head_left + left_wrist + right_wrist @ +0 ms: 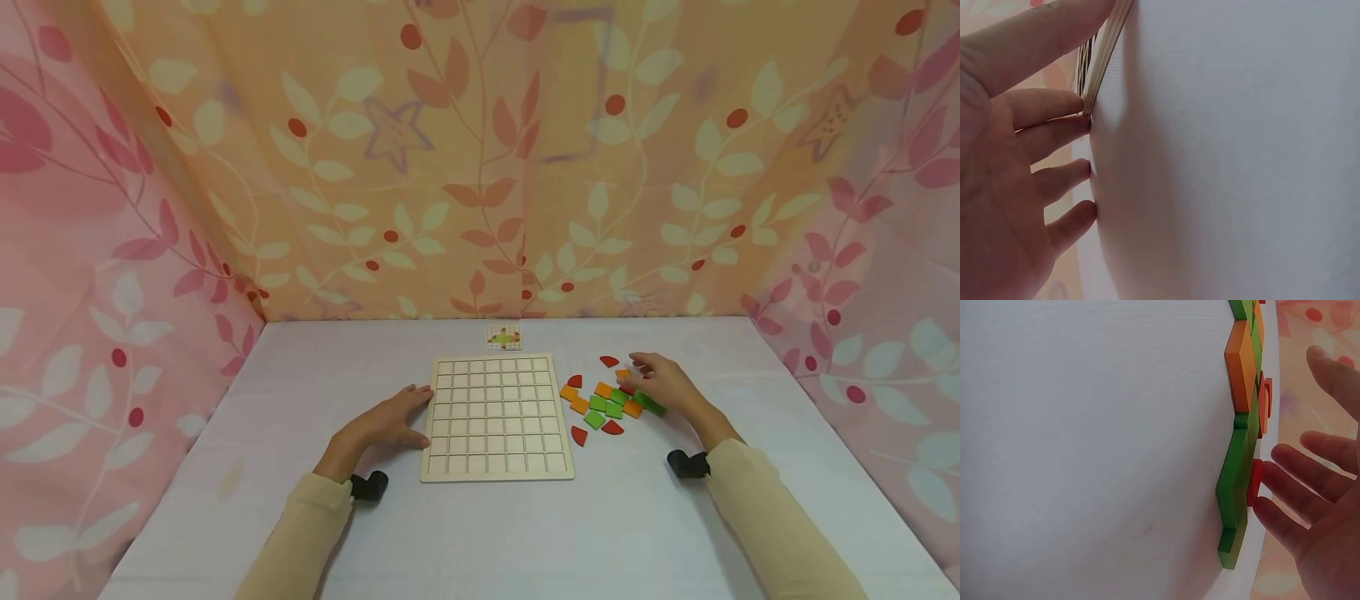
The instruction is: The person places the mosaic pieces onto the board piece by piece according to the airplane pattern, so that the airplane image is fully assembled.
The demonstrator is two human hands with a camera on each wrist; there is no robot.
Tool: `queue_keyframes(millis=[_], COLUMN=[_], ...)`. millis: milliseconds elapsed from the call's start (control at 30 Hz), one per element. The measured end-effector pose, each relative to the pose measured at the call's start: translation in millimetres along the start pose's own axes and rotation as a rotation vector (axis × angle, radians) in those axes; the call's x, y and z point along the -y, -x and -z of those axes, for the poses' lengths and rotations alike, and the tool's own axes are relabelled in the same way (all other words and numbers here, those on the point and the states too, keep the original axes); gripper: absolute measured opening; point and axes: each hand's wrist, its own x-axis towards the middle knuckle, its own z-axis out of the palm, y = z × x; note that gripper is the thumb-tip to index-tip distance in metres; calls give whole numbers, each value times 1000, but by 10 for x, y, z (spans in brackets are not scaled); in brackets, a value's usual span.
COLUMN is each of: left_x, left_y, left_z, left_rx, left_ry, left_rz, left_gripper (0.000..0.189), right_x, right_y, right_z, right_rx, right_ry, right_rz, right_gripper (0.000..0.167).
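A pale wooden board [497, 419] with a grid of square cells lies on the white table. My left hand [384, 419] touches its left edge with thumb and fingers spread, and the left wrist view shows the thumb and fingers at the board's edge [1105, 62]. To the board's right is a loose group of flat pieces: green squares [597, 403], orange squares [579, 406] and red quarter-round pieces [612, 427]. Over the far right of this group hovers my right hand [666, 385], fingers loosely extended, beside a red piece [1254, 482] and green pieces [1233, 481]. It grips nothing that I can see.
Behind the board lies a small card [503, 337] printed with a coloured pattern on a grid. Patterned curtains [480, 167] enclose the table [480, 542] at the back and both sides. Each wrist wears a black camera [369, 487].
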Motion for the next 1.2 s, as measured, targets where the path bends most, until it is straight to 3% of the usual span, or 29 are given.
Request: queue_keyframes(millis=[500, 967, 1200], left_x=[-1, 9, -2], left_y=[-3, -7, -2], left_z=[14, 10, 9], left_rx=[34, 29, 30], left_ry=[-13, 0, 12], left_rz=[9, 27, 17], left_gripper=[90, 92, 91], right_x=[88, 168, 170], right_y=[-134, -187, -196], right_z=[-46, -70, -62], right_rx=[-4, -10, 22], right_ry=[35, 111, 125], right_rz=[54, 24, 23], right_gripper=[54, 34, 34])
